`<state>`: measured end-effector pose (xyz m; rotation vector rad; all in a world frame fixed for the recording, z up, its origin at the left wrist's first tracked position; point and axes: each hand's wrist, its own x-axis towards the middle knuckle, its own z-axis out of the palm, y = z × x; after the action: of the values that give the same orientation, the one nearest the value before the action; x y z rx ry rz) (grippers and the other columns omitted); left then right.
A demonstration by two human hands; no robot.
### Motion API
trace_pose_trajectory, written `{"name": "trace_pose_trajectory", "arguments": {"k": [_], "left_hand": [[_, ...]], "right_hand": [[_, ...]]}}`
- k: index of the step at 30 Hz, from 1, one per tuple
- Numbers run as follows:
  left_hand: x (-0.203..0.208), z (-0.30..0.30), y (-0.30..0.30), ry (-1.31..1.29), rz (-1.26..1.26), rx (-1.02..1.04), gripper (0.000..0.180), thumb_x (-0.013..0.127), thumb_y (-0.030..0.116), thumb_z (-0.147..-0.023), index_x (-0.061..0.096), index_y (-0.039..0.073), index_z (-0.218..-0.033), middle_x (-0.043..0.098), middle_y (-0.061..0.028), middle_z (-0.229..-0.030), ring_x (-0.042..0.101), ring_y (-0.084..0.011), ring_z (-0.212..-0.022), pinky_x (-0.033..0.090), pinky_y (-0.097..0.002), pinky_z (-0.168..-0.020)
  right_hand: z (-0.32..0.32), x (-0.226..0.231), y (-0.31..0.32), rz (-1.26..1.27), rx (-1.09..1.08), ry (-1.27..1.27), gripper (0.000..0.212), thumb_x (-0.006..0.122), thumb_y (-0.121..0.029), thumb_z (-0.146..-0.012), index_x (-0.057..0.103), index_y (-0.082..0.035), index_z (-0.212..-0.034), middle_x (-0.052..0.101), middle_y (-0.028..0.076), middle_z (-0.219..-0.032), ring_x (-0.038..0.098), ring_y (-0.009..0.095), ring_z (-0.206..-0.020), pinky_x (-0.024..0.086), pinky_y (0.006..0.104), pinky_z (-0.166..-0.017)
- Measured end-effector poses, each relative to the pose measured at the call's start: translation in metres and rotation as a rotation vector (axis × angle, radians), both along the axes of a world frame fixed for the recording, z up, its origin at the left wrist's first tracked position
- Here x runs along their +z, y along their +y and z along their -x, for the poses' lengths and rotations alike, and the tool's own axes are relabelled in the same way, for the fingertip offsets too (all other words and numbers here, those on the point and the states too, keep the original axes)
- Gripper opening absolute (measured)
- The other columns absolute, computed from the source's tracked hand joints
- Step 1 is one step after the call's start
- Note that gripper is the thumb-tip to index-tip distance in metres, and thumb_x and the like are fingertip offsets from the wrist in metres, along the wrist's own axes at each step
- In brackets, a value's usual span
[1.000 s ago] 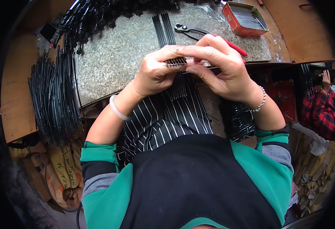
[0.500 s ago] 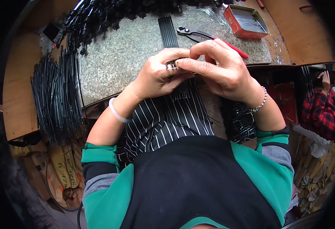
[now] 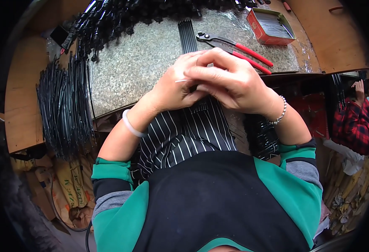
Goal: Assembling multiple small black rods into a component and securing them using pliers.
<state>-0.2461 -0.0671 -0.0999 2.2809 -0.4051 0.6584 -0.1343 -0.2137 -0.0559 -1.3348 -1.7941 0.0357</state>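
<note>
A row of thin black rods (image 3: 187, 37), side by side, runs from the table's stone-patterned top towards my lap. My left hand (image 3: 174, 84) is closed around its middle, and the near ends (image 3: 199, 108) show below my hands over the striped apron. My right hand (image 3: 235, 80) lies against the left, thumb and fingers pinched together. From its fingertips a short, thin pale wire (image 3: 181, 80) sticks out to the left. The right hand hides the spot where the fingers meet the rods. Just beyond that hand lie pincers with red handles (image 3: 251, 56).
A red open tin (image 3: 272, 40) of thin silvery wires stands at the back right. Black rods (image 3: 62, 105) are piled at the table's left edge, and black umbrella-like parts (image 3: 121, 19) along the back. Another person's plaid sleeve (image 3: 354, 126) shows at far right.
My right hand has moved left over the left hand, covering the rods that showed between the fingers. The pale wire now points out to the left. More of the pincers' handles shows.
</note>
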Motion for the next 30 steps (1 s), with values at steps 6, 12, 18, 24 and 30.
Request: {"name": "trace_pose_trajectory", "arguments": {"k": [6, 12, 18, 24, 30], "left_hand": [[0.003, 0.005, 0.017, 0.078, 0.172, -0.130, 0.049, 0.073, 0.018, -0.070, 0.054, 0.002, -0.112, 0.046, -0.0181, -0.129, 0.043, -0.0339, -0.122, 0.036, -0.0420, -0.100], [-0.008, 0.000, 0.023, 0.349, -0.307, -0.170, 0.099, 0.073, 0.055, -0.059, 0.033, 0.004, -0.134, 0.033, -0.0199, -0.138, 0.034, -0.0358, -0.127, 0.033, -0.0432, -0.103], [0.002, 0.016, 0.004, 0.383, -0.461, -0.247, 0.132, 0.078, 0.059, -0.033, 0.021, 0.006, -0.141, 0.024, -0.0239, -0.141, 0.022, -0.0445, -0.131, 0.019, -0.0533, -0.108], [-0.034, 0.026, -0.036, -0.028, -0.404, 0.093, 0.058, 0.057, 0.001, -0.068, 0.047, 0.003, -0.125, 0.049, -0.0156, -0.128, 0.041, -0.0376, -0.124, 0.029, -0.0507, -0.104], [-0.008, 0.053, -0.040, -0.155, -0.019, -0.097, 0.056, 0.064, 0.009, -0.069, 0.048, 0.001, -0.122, 0.060, -0.0121, -0.113, 0.055, -0.0326, -0.111, 0.035, -0.0494, -0.100]], "right_hand": [[0.010, -0.002, -0.024, 0.197, -0.021, -0.069, 0.021, 0.067, -0.005, -0.072, 0.060, -0.004, -0.092, 0.054, 0.008, -0.086, 0.056, 0.024, -0.067, 0.047, 0.0309, -0.059], [-0.086, 0.006, -0.021, 0.252, -0.393, 0.045, 0.011, 0.063, -0.007, -0.079, 0.063, 0.002, -0.085, 0.061, 0.009, -0.080, 0.060, 0.016, -0.073, 0.047, 0.0275, -0.068], [-0.204, -0.018, -0.040, 0.480, -0.845, -0.220, 0.017, 0.065, -0.012, -0.071, 0.067, 0.000, -0.083, 0.064, 0.013, -0.078, 0.063, 0.022, -0.072, 0.049, 0.0307, -0.069], [-0.204, -0.017, -0.032, 0.353, -0.719, -0.436, 0.011, 0.062, -0.010, -0.079, 0.063, 0.000, -0.083, 0.059, 0.009, -0.077, 0.058, 0.022, -0.072, 0.047, 0.0297, -0.067], [-0.136, -0.005, -0.041, -0.112, -0.864, -0.240, 0.009, 0.062, -0.008, -0.079, 0.061, -0.003, -0.086, 0.057, 0.009, -0.073, 0.055, 0.024, -0.071, 0.045, 0.0321, -0.068]]}}
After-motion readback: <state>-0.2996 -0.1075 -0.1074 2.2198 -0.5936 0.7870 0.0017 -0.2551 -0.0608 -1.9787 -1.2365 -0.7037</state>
